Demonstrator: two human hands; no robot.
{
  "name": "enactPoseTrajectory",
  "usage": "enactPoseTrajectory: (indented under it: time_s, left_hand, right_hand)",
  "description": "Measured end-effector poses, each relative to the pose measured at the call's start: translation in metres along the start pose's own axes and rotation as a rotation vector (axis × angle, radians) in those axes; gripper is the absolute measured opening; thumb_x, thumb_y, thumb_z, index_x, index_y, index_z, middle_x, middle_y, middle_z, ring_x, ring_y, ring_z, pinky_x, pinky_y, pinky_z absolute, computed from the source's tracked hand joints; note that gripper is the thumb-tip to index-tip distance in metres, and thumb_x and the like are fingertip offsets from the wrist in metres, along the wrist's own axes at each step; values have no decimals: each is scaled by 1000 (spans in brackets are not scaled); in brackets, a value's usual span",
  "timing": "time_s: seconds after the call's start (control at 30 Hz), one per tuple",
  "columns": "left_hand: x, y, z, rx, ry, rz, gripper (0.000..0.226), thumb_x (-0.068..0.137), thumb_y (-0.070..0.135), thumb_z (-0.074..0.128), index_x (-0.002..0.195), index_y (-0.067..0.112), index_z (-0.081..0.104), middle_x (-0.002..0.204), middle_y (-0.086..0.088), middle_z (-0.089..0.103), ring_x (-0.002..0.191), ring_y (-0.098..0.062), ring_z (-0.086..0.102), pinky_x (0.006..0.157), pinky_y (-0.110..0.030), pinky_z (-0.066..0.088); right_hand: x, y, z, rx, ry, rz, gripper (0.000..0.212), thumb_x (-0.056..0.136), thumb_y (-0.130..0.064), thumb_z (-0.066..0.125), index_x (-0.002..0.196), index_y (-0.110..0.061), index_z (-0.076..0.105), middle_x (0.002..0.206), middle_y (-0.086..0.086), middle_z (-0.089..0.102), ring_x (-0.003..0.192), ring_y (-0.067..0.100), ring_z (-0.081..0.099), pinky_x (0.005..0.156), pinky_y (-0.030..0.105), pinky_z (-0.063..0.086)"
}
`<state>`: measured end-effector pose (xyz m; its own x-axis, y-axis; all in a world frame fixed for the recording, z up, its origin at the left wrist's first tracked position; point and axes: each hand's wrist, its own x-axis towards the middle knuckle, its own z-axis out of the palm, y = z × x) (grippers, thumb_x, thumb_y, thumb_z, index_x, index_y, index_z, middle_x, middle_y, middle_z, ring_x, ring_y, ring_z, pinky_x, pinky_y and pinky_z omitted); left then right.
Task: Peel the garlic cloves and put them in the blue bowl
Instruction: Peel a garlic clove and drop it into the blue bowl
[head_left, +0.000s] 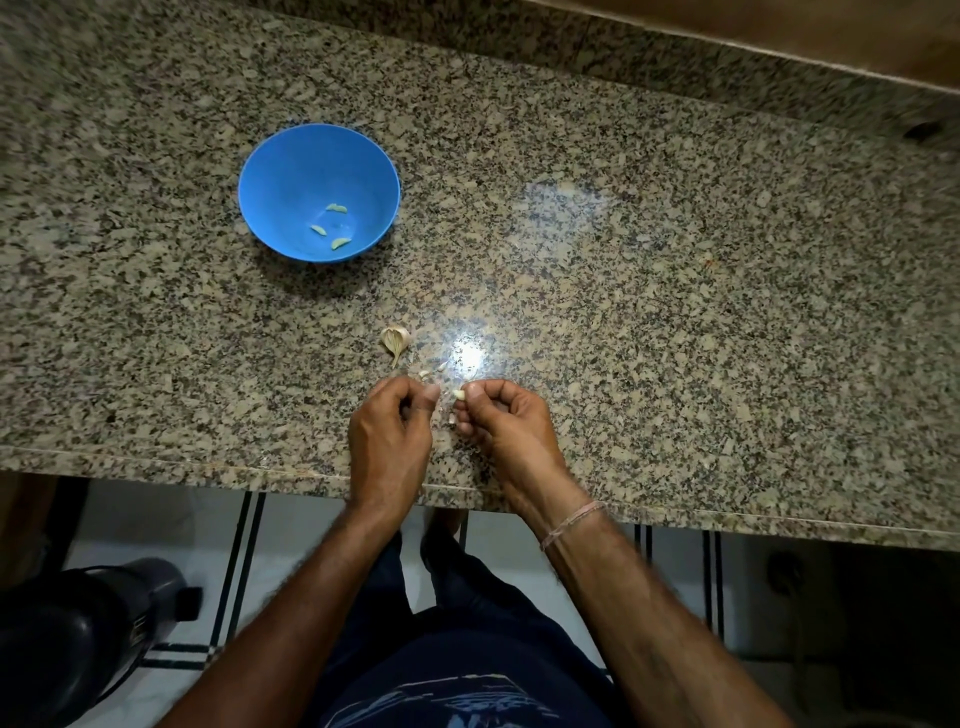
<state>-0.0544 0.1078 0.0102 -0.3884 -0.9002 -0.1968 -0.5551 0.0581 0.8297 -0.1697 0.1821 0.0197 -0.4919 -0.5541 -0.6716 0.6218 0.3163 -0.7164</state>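
Head view: a garlic clove (459, 395) sits pinched at the fingertips of the person's right hand (506, 421), low over the near part of a speckled granite counter (675, 286). The left hand (389, 431), fingers curled, nips thumb to forefinger on what looks like a wisp of papery skin (444, 401) just beside the clove. Holding the two hands this close likely lets one steady the clove while the other strips it. Loose peel scraps (431, 370) lie on the stone just beyond the fingers, and the rest of the garlic bulb (395, 340) lies near them, within easy reach for the next clove. Farther back and to the left stands the blue bowl (291, 171), well apart from the peelings, with three peeled cloves (340, 242) on its bottom. The clove in hand is not yet bare, so the task appears to be partway done.
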Motion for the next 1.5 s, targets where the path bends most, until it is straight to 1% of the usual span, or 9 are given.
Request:
enactPoseTrajectory:
  time_s: [0.07,0.3,0.53,0.77,0.9,1.03,1.17,1.27,1.5]
  left_hand:
    - [1,1,0,17,14,0,9,99,16,67,102,23,62,102,6,63,89,0,59,71,-26,54]
    - [2,7,1,3,-40,-10,17,100,31,65,115,36,70,112,13,63,104,-11,59,74,-25,49]
    - [3,13,-1,-201,-108,-119,7,91,34,77,92,27,74,88,10,74,89,-14,70,82,-43,61]
    - [5,15,6,-216,-26,-242,15,103,28,63,95,21,73,87,5,75,84,-13,71,82,-43,62]
    - [8,10,7,-51,-2,-146,19,100,10,64,111,24,68,108,11,69,98,-5,66,86,-38,61]
    - [9,5,6,81,30,-39,10,90,38,77,94,33,70,98,8,68,92,-11,62,71,-29,51]
    - [11,1,6,138,61,14,15,94,35,73,107,29,75,115,4,64,111,-19,54,89,-46,54]
    - [12,1,5,192,77,66,23,91,48,71,92,25,73,106,8,69,110,-16,51,95,-47,45]
    - [13,-2,4,198,74,75,12,92,27,75,103,30,74,108,8,71,115,-13,49,101,-32,26]
  right_hand:
    - [0,0,-1,-33,9,-25,9,99,-10,68,105,-3,70,87,6,72,79,14,67,72,22,59]
    - [2,2,-5,-147,19,-132,10,100,-11,68,105,-3,70,96,15,73,83,18,68,74,24,58]
    - [3,7,-3,-382,58,-318,6,98,-18,71,93,-16,72,92,2,76,91,19,74,86,38,63]
    - [4,7,1,-405,128,-409,6,100,-10,68,94,-12,69,89,2,72,83,15,70,74,23,59]
    - [6,4,0,-348,117,-377,8,100,-12,69,93,-16,69,90,3,72,82,14,69,74,24,59]
    - [5,3,0,-311,95,-361,6,100,-13,69,94,-13,70,91,4,73,83,13,69,75,24,59]
    - [5,1,-2,-310,95,-352,6,100,-14,69,95,-11,70,91,4,72,82,11,69,76,23,59]
    - [6,0,-4,-316,100,-343,6,100,-15,69,95,-11,70,93,6,73,87,17,71,81,29,62]
    - [6,-1,-7,-329,110,-336,6,100,-16,69,95,-12,71,91,7,74,85,20,71,83,39,64]
